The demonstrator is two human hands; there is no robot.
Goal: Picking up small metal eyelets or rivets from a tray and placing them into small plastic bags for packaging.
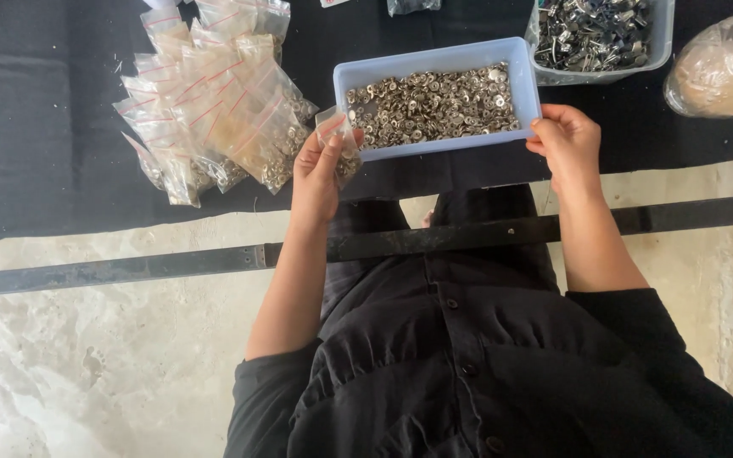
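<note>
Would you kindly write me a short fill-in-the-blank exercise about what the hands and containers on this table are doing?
1. The left hand holds a small clear ____ of metal pieces.
2. The right hand grips the blue tray's ____ corner.
3. The blue tray holds small round ____ pieces.
4. The pile of filled bags lies to the ____ of the blue tray.

Missing words: bag; near right; metal; left

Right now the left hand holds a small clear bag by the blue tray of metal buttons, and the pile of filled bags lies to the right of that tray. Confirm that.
Not quite. The head view shows the pile of filled bags to the left of the blue tray, not the right. The rest stands: the left hand holds a small clear bag beside the tray of metal buttons.
</note>
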